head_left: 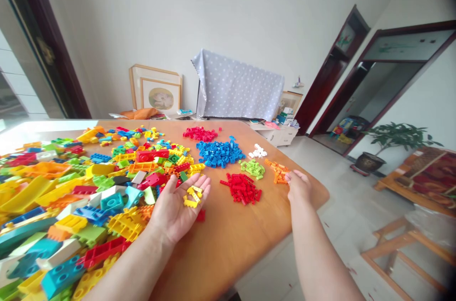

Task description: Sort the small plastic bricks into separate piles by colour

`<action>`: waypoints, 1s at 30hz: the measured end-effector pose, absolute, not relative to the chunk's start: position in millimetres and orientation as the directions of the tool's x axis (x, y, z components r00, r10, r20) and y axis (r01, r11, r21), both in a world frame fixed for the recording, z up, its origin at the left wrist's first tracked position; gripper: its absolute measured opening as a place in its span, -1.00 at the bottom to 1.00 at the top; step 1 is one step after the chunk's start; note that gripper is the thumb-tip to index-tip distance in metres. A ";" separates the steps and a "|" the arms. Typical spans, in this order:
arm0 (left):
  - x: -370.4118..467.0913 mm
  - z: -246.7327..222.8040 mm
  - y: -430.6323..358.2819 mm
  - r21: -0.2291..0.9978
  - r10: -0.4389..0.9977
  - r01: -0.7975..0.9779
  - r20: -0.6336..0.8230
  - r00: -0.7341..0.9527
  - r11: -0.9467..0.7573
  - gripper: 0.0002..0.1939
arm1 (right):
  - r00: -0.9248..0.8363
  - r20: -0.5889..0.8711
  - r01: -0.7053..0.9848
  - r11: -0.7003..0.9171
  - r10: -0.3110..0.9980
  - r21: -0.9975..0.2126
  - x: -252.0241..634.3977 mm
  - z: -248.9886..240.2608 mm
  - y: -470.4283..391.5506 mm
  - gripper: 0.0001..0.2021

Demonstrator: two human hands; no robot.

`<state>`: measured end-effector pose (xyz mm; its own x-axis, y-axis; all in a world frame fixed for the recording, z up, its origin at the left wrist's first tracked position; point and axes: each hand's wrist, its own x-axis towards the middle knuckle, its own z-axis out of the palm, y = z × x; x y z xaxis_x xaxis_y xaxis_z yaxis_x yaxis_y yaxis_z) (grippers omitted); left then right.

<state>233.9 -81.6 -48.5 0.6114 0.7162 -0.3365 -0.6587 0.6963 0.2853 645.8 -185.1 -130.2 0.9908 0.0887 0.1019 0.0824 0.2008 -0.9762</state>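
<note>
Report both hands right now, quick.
Left hand: open, palm up, holding small yellow bricks.
Right hand: fingers at the orange bricks; whether it grips one cannot be told.

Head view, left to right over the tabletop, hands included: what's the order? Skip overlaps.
Open left hand cradling small yellow plastic bricks → nearer heap of red plastic bricks → small heap of orange plastic bricks → right hand.

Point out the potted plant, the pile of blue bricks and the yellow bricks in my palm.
Potted plant [370,162]: head view, on its dark pot.
Pile of blue bricks [220,154]: head view, middle of the heap.
Yellow bricks [191,203]: head view, on the lowest brick.
</note>
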 end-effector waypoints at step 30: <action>227.3 -38.5 -84.0 0.266 0.735 -0.687 -0.295 0.610 0.677 -0.34 | 0.089 0.227 0.359 0.181 0.970 -0.915 367.8 -51.6 -161.5 -0.75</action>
